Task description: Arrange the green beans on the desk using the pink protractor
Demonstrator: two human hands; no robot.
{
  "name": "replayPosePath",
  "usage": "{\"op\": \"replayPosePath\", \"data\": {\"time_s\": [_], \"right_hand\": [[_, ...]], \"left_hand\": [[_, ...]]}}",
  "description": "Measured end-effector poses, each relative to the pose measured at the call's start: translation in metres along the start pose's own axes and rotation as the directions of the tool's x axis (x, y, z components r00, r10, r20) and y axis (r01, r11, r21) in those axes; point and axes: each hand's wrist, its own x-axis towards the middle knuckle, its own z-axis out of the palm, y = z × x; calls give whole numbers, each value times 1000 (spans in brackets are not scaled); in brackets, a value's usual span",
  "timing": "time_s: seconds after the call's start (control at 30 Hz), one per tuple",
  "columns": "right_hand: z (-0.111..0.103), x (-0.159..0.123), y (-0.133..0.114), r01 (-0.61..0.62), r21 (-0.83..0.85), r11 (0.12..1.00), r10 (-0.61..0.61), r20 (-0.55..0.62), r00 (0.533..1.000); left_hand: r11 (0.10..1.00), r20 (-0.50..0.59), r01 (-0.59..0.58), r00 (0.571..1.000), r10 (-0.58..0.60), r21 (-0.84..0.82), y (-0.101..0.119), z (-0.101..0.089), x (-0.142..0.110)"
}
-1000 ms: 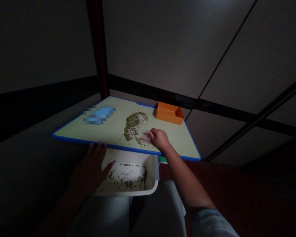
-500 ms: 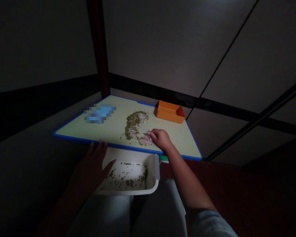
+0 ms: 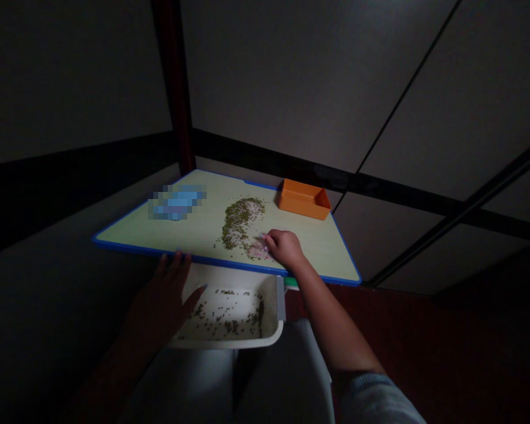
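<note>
On the cream tabletop with a blue rim (image 3: 207, 203) lies a spread pile of small green beans (image 3: 232, 218), with whitish-pink patches among them. At the pile's near right end my right hand (image 3: 285, 247) rests on the table, fingers curled and thumb against the index finger. What its fingertips hold, if anything, is too small to make out. Below the table edge, my left hand (image 3: 163, 300) is stretched out with its fingers apart, fingertips at the edge. It reaches over the left side of a white bin (image 3: 271, 338), where more small beans lie scattered.
An orange open box (image 3: 304, 206) stands at the table's back right. Toward the back left lies a blurred-out blue item (image 3: 179, 203). Panelled walls (image 3: 269, 76) rise behind the table, and my legs (image 3: 282, 371) are under the bin.
Hardly anything differs. The view has shifted slightly, and both hands keep the same places and poses.
</note>
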Motion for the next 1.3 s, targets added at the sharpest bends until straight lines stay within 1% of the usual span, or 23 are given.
{"op": "replayPosePath", "data": {"time_s": [0.2, 0.43, 0.6, 0.87, 1.07, 1.3], "right_hand": [[1, -2, 1, 24, -21, 999, -24, -4, 1000], [-2, -8, 1, -14, -48, 999, 13, -14, 1000], [-2, -11, -5, -55, -51, 997, 55, -4, 998], [1, -13, -16, -96, -19, 995, 96, 11, 995], [2, -18, -22, -132, -3, 991, 132, -30, 991], [-2, -24, -22, -144, 92, 985, 151, -73, 986]], "left_hand": [[1000, 13, -6, 1000, 6, 2, -2, 2, 1], [1000, 33, 12, 999, -12, 9, 3, -5, 1], [999, 60, 33, 998, -33, 6, 6, -9, 1], [1000, 48, 19, 999, -18, -7, 5, -8, 1], [1000, 47, 26, 999, -26, -6, 6, -8, 1], [1000, 39, 10, 999, -10, 10, 8, -11, 0]]}}
